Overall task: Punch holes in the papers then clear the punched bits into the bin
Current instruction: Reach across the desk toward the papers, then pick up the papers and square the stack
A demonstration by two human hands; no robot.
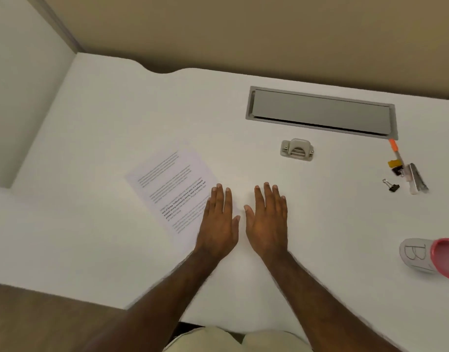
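Observation:
Printed white papers [170, 186] lie skewed on the white desk [91, 237], left of centre. My left hand [219, 222] lies flat with straight fingers, its outer edge over the papers' lower right corner. My right hand [267, 219] lies flat on the bare desk beside it, holding nothing. A grey hole punch [297, 149] stands farther back, to the right of both hands and apart from them. At the right edge lies a small white bin [421, 255] with a pink rim, tipped on its side, with letters drawn on its wall.
A grey cable hatch [320, 111] is set into the desk at the back right. Near it lie an orange-tipped pen [395, 151], binder clips [391, 186] and a stapler [416, 181]. Partition walls close the back and left.

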